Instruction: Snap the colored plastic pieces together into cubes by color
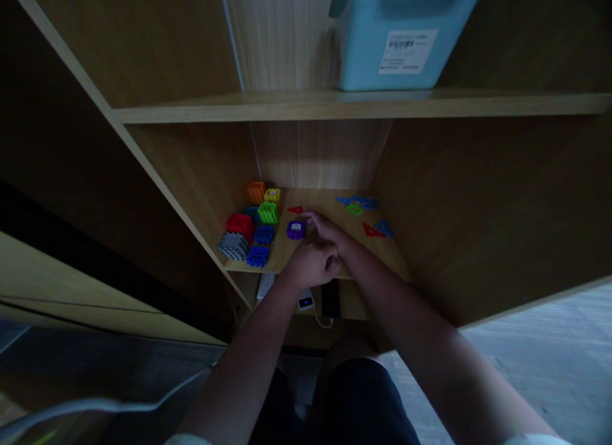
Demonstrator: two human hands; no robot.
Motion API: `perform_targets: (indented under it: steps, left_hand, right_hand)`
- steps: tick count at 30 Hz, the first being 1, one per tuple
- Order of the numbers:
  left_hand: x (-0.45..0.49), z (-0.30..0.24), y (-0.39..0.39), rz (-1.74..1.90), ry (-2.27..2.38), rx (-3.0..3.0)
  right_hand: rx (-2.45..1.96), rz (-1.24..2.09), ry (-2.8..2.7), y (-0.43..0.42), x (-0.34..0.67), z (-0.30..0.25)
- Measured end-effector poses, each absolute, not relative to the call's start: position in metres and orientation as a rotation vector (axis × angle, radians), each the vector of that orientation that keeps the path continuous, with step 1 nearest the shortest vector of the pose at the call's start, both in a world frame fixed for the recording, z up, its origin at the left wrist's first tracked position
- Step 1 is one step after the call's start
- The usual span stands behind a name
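My left hand [313,264] is curled closed in front of my right wrist, near the shelf's front edge. Whatever its fingers hold, if anything, is hidden. Farther in, my right hand [324,226] reaches left over the shelf with a finger stretched out. Its fingertip comes close to a flat red triangular piece [295,210]; whether they touch I cannot tell. Just left of that hand sits a small purple stack [296,229] of notched plastic pieces with a white mark on top. My left hand partly covers the right one.
Stacks of notched pieces stand at left, among them a green stack [268,213], a red stack [240,226] and a grey stack [234,246]. Loose blue pieces [367,203] and a red triangle [373,230] lie at right. Above, a light-blue box [392,43] rests on the upper shelf [287,107].
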State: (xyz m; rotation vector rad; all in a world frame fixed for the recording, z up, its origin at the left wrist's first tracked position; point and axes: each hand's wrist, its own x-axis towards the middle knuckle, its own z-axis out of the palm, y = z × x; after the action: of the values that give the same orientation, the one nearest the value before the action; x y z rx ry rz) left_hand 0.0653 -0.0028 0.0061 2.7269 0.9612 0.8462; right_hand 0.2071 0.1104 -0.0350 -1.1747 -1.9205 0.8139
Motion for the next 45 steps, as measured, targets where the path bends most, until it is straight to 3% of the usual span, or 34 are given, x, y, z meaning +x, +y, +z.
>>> perform_targets:
  steps: [6, 11, 21, 33, 39, 45]
  left_hand:
    - [0.063, 0.007, -0.003, 0.881, 0.932, 2.673]
    - [0.065, 0.006, -0.002, 0.862, 1.02, 2.623]
    - [0.068, 0.007, -0.004, 0.678, 1.298, 2.625]
    - [0.069, 0.01, -0.005, 0.62, 1.365, 2.58]
    - [0.069, 0.012, -0.005, 0.615, 1.354, 2.591]
    - [0.07, 0.02, -0.007, 0.579, 1.355, 2.577]
  right_hand:
    - [-1.039, 0.763, -2.076, 0.112, 0.201, -0.026]
    - [-1.04, 0.535, -2.077, 0.107, 0.219, -0.031]
    - [-1.431, 0.164, -2.439, 0.113, 0.205, -0.015]
    - [-2.182, -0.171, -1.67, 0.088, 0.217, -0.006]
    - [-2.079, -0.201, -1.888, 0.084, 0.221, 0.003]
    - [-2.05, -0.132, -1.74, 0.08, 0.233, 0.004]
